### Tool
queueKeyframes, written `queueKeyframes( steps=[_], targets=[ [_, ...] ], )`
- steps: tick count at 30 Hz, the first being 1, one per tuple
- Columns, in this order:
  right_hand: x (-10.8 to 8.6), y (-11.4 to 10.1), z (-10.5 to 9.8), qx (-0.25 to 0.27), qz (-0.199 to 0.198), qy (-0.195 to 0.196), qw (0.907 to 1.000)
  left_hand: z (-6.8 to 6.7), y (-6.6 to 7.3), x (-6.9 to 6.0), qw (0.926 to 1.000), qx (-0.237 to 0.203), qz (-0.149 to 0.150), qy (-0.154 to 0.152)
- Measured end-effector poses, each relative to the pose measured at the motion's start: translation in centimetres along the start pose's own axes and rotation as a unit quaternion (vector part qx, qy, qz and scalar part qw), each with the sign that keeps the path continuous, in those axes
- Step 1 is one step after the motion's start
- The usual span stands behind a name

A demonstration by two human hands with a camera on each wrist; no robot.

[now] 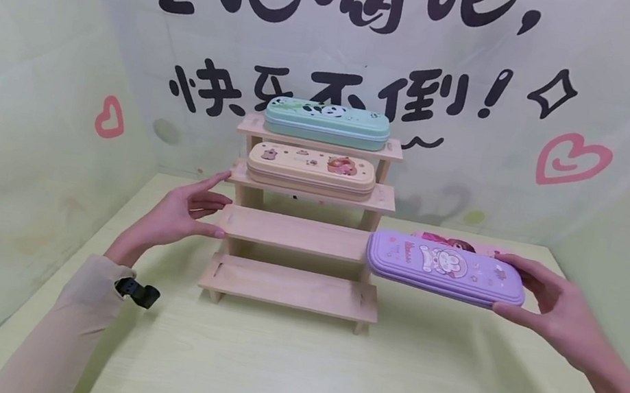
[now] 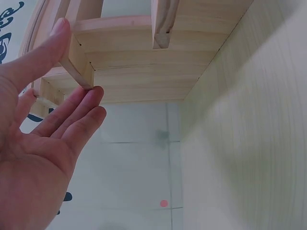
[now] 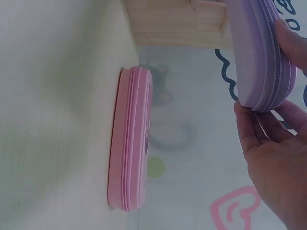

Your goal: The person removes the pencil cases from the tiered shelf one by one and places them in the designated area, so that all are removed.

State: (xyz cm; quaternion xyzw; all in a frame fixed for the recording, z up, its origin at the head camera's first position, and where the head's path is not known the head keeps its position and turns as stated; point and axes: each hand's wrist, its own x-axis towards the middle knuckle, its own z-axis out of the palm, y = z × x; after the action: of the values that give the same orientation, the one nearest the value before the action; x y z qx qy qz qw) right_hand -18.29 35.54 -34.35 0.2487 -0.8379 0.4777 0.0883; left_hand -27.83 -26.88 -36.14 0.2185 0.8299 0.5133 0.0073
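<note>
My right hand (image 1: 561,314) grips the right end of a purple zippered pencil case (image 1: 447,267), thumb below and fingers behind. Its left end is at the right edge of the third tier down of a wooden tiered stand (image 1: 290,286); contact is unclear. At the stand's left side, my left hand (image 1: 177,212) touches the tier ends, its fingers nearly straight in the left wrist view. A mint panda pencil case (image 1: 327,125) lies on the top tier, a cream one (image 1: 312,178) on the second.
Behind the purple case a pink pencil case (image 3: 129,139) lies on the table (image 1: 285,372), mostly hidden in the head view. A printed cloth backdrop (image 1: 483,162) with black lettering hangs behind the stand, and pale cloth walls flank both sides.
</note>
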Motion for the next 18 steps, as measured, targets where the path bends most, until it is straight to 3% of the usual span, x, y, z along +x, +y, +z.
queueKeyframes(
  steps=[18],
  targets=[
    [-2.1, 3.6, -3.5, -0.028, 0.054, 0.003, 0.9982, -0.1, -0.1, -0.1, 1.0000, -0.006, 0.004, -0.002]
  ],
)
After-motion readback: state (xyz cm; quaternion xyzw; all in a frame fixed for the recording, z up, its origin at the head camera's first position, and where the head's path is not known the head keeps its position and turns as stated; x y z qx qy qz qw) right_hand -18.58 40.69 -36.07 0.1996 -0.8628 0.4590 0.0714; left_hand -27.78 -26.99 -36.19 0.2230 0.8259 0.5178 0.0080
